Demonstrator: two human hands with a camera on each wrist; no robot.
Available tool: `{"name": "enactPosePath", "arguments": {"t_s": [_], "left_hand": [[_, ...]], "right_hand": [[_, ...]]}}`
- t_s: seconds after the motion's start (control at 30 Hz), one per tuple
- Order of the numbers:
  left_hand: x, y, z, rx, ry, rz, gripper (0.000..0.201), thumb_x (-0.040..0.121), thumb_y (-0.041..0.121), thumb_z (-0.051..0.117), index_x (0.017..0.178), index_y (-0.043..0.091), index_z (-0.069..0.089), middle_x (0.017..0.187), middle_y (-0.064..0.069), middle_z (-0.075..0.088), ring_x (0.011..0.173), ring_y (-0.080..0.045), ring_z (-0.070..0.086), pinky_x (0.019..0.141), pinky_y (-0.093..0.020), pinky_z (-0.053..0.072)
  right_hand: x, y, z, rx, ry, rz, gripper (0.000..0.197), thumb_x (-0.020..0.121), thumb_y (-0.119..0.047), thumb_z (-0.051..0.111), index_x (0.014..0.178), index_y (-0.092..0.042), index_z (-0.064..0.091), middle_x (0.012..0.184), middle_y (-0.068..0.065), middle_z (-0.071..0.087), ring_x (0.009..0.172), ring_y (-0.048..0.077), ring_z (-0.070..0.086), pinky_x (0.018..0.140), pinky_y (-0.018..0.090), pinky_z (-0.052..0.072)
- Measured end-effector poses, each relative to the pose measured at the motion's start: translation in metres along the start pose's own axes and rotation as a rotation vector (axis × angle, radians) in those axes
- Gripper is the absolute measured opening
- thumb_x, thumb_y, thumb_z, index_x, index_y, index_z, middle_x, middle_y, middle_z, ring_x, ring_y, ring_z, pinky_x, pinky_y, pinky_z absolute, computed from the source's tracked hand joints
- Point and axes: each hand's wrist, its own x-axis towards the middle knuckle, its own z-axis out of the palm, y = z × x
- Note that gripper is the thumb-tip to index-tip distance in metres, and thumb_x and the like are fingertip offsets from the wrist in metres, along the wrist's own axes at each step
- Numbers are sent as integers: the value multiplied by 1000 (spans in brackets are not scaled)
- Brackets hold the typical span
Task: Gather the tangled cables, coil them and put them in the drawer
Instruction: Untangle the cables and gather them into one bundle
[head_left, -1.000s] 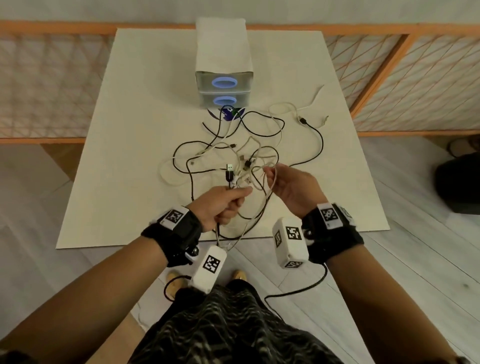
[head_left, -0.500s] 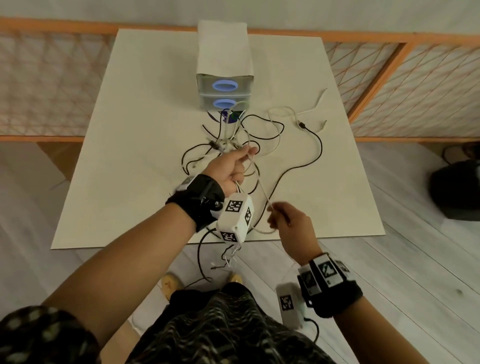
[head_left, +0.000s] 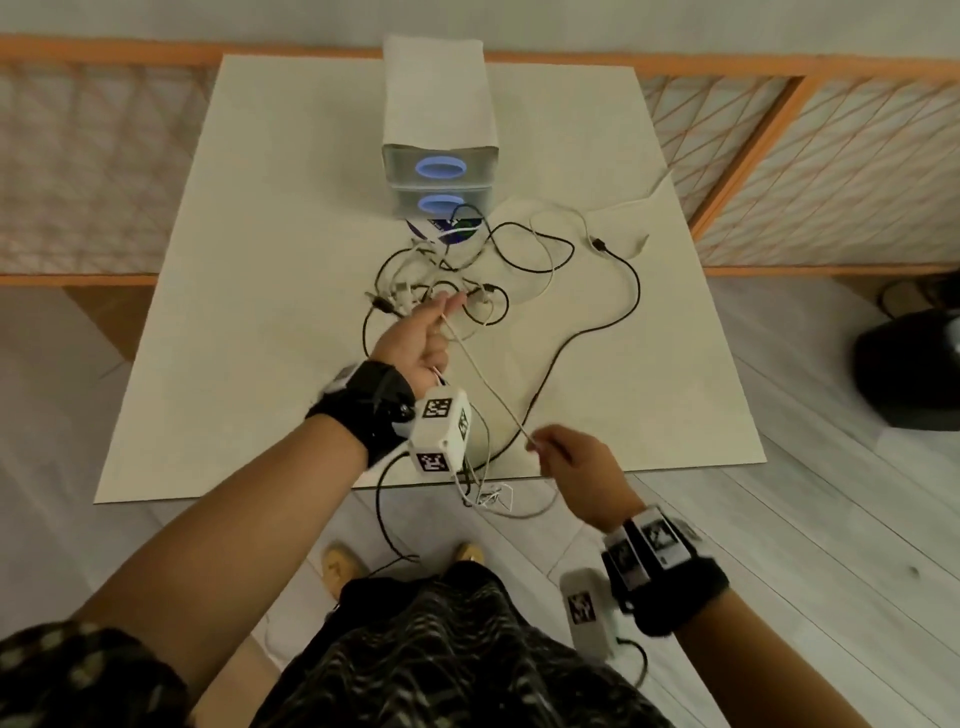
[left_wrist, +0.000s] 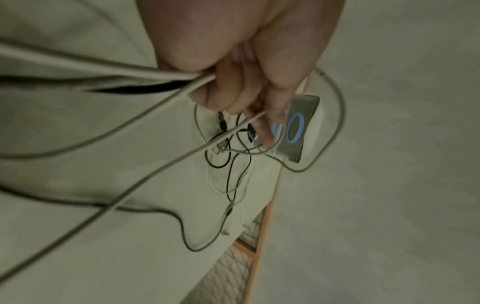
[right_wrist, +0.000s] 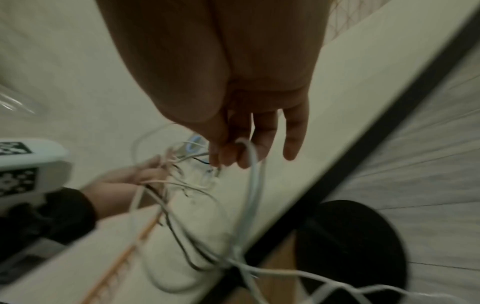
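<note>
**Hands stretch one white cable out of the tangle**

Left hand (head_left: 415, 338) is seen reaching far over the table (head_left: 260, 312), fingers curled round a bunch of white and black strands, so the knot is anchored while one line is drawn clear. A white cable (head_left: 483, 384) is held taut between the two hands, running near and right to the right hand (head_left: 576, 462), where it is pinched between thumb and fingertips; the other fingers are left loose. Slack is being taken up, it seems, so the strand can be freed for coiling.

Beyond the left hand the tangled cables (head_left: 467, 270) are spread on the table, with a black cable (head_left: 613, 312) looping out right. At the far side the drawer unit (head_left: 439, 171) is standing, both drawers closed, so nothing is stowed yet. Loose ends are dangling off the near edge.
</note>
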Motion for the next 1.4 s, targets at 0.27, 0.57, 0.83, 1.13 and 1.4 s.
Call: {"name": "enactPosePath", "arguments": {"t_s": [0.27, 0.57, 0.83, 1.13, 1.4], "left_hand": [[-15, -45, 5, 272, -60, -92, 11, 96, 25, 48, 94, 24, 59, 104, 10, 66, 33, -1, 28, 30, -12, 17], [-6, -31, -1, 109, -23, -35, 13, 97, 23, 46, 93, 20, 58, 103, 12, 65, 29, -3, 22, 29, -12, 16], [-4, -32, -8, 143, -21, -66, 17, 97, 16, 46, 85, 19, 57, 83, 12, 71, 29, -2, 21, 29, -12, 15], [12, 3, -19, -64, 105, 33, 14, 97, 19, 47, 89, 15, 58, 64, 14, 69, 26, -4, 23, 27, -13, 19], [2, -16, -7, 120, 34, -13, 18, 98, 18, 45, 83, 19, 57, 97, 9, 66, 28, -2, 21, 27, -12, 17]], "right_hand": [[38, -29, 13, 145, -109, 42, 32, 92, -25, 52, 121, -13, 51, 98, 8, 69, 90, 22, 67, 86, 34, 51], [37, -41, 19, -34, 94, -109, 15, 89, -16, 55, 84, -10, 68, 55, -11, 51, 53, 6, 46, 52, 11, 34], [26, -20, 11, -49, -96, 39, 19, 90, -24, 54, 99, -10, 61, 88, 6, 68, 83, 21, 62, 78, 31, 48], [16, -34, 9, 59, -12, -66, 20, 94, -16, 47, 85, -17, 65, 56, -10, 49, 50, 6, 43, 51, 16, 36], [26, -36, 11, 166, -140, 23, 22, 93, -17, 49, 113, -11, 55, 84, 4, 67, 79, 22, 65, 85, 38, 51]]}}
